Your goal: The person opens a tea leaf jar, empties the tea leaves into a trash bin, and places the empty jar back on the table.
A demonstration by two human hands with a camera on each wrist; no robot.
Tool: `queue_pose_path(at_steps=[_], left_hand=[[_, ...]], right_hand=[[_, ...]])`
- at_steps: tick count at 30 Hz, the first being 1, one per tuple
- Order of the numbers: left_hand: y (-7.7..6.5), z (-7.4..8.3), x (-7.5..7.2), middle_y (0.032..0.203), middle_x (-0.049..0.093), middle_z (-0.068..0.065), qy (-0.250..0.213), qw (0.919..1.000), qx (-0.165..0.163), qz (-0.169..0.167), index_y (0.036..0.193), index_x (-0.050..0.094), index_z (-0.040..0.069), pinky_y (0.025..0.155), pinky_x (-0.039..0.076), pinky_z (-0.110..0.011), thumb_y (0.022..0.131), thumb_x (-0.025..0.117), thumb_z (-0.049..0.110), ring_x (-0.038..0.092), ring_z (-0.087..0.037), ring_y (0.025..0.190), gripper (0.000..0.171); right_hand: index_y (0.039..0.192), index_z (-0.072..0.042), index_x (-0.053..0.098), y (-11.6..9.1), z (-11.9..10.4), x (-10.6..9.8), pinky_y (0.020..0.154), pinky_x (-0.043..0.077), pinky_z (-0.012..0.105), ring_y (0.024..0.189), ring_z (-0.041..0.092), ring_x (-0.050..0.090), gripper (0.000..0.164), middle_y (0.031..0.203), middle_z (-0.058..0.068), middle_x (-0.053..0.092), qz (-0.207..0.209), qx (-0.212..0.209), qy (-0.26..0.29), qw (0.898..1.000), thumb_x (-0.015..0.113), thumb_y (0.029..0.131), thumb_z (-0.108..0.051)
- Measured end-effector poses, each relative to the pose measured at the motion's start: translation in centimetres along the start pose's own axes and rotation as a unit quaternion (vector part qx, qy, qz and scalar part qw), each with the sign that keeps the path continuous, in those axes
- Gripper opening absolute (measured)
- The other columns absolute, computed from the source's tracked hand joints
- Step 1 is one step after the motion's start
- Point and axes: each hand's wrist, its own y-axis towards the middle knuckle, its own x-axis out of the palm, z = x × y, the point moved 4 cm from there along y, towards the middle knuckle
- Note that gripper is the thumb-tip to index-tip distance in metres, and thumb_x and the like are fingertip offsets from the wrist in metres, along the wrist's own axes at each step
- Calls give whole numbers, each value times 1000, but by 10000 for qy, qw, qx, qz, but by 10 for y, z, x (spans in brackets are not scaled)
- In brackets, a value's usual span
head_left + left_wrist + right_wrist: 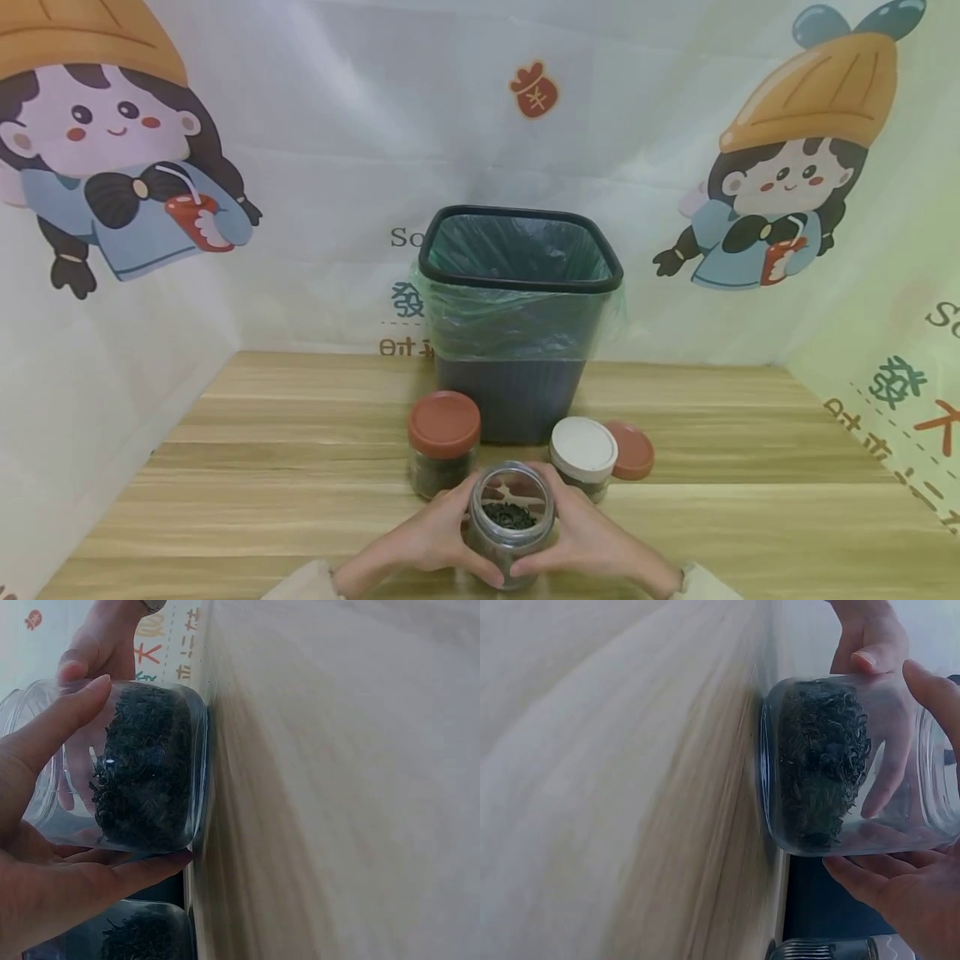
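Observation:
An uncapped clear glass jar (504, 546) stands on the table at the front centre, partly filled with dark, dry leaf bits like loose tea (512, 516). My left hand (433, 533) holds it from the left, thumb across the near side and fingers round the far side. From the right, my right hand (596, 537) grips the same jar in a mirrored way. Both wrist views show the jar (150, 769) upright with its base on or very near the wood. The leaves (817, 765) fill roughly its lower half.
Behind the left hand is a jar with a red-brown lid (444, 425). A white-lidded jar (583, 450) stands behind the right hand, beside a loose red-brown lid (632, 450). Further back rises a dark bin (517, 392) with a green liner. Printed cloth (315, 167) surrounds the wooden table (262, 467).

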Motion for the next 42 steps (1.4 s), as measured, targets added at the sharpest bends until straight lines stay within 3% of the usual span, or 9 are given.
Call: queue_pose_path(at_steps=[9,14,21,27,32,36,42], left_hand=[[1,0,-1,125,49,-9,38,9999,132,96,130,34,8,92,41,-25,59,83,17,46,-27,116,87],[0,6,-3,125,50,-8,49,9996,94,268,128,37,6,92,41,-26,58,83,18,47,-27,115,84],[-2,16,-5,128,46,-10,-606,9975,2,355,129,34,8,87,46,-30,64,79,13,43,-32,118,79],[-2,24,-3,131,43,-6,-954,9942,54,485,133,30,16,91,43,-29,65,79,13,40,-27,121,85],[-1,32,0,130,44,-4,-757,9944,295,682,137,22,22,85,44,-24,59,83,17,46,-21,114,99],[1,38,-1,126,47,2,-624,9925,477,941,135,25,23,85,43,-25,58,83,19,48,-17,110,96],[1,41,-4,123,50,5,-477,9900,452,1246,131,32,20,90,42,-28,56,84,23,49,-15,110,91]], right_hand=[[131,-17,29,2,0,-2,91,42,34,110,18,50,84,124,0,49,-2,-8,10,10000,78,64,-35],[130,-17,32,3,-4,-6,90,43,35,110,19,49,84,125,1,48,145,16,277,9995,80,63,-30],[131,-18,34,5,-15,-17,89,44,34,109,21,50,82,123,3,50,379,109,729,9966,81,63,-22],[131,-14,36,7,-28,-27,87,45,33,106,21,52,81,120,5,53,753,-134,612,9952,81,63,-20],[131,-12,36,9,-37,-32,89,44,32,107,23,51,80,120,8,53,893,-234,864,9920,79,65,-14],[132,-13,36,11,-41,-34,91,42,29,108,21,50,80,120,7,53,1042,-247,890,9903,80,64,-12],[132,-13,34,13,-45,-34,93,40,28,110,23,49,80,121,10,52,984,-258,1204,9875,78,65,-7]])
